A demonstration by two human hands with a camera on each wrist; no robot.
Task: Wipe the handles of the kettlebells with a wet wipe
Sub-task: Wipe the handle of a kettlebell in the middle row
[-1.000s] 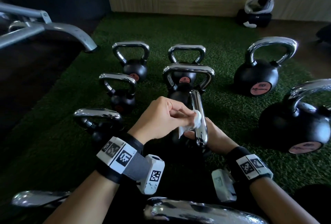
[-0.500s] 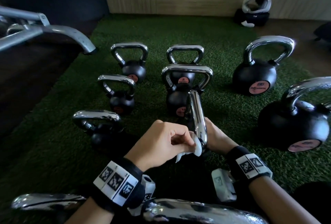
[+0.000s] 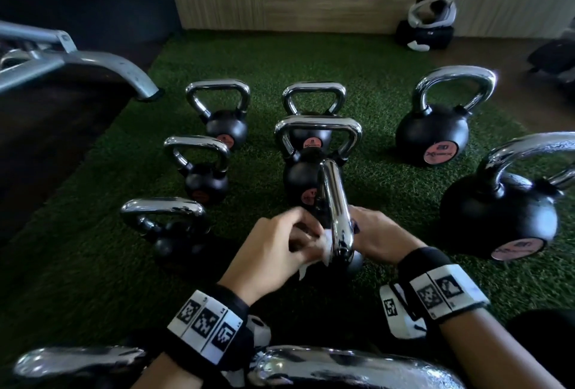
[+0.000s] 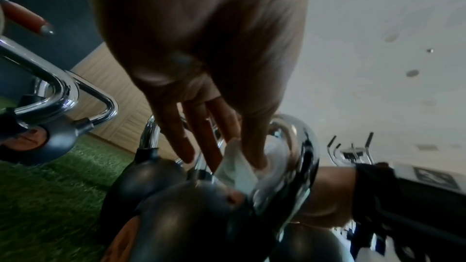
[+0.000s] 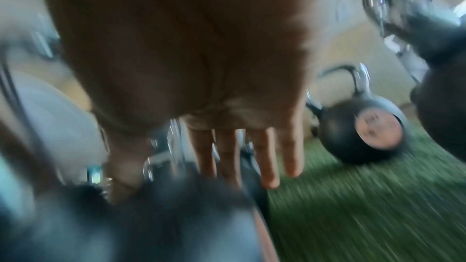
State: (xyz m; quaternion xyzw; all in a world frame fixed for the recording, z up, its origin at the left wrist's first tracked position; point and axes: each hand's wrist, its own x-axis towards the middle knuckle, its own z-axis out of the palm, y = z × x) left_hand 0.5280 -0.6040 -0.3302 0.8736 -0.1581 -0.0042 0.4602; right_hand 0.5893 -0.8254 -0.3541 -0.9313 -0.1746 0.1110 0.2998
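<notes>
A black kettlebell stands on the turf in front of me, its chrome handle [image 3: 337, 201] seen edge-on. My left hand [image 3: 306, 234] pinches a white wet wipe [image 3: 323, 247] and presses it against the left side of the handle's near lower end. In the left wrist view the wipe [image 4: 234, 166] sits bunched under my fingertips, inside the handle loop [image 4: 306, 146]. My right hand [image 3: 376, 234] rests on the right side of the same kettlebell. The blurred right wrist view shows its fingers [image 5: 267, 158] straight over the black body [image 5: 176, 196].
Several more kettlebells stand on the green turf [image 3: 389, 189]: smaller ones at left [image 3: 202, 183] and behind [image 3: 314, 136], two large ones at right [image 3: 432, 136] [image 3: 497, 217]. Chrome handles [image 3: 342, 367] lie close below my wrists. A grey bench leg [image 3: 118, 71] reaches in from the left.
My left hand has slid the wipe down the chrome handle toward me, from its upper part to its near lower end. The right hand has stayed on the kettlebell.
</notes>
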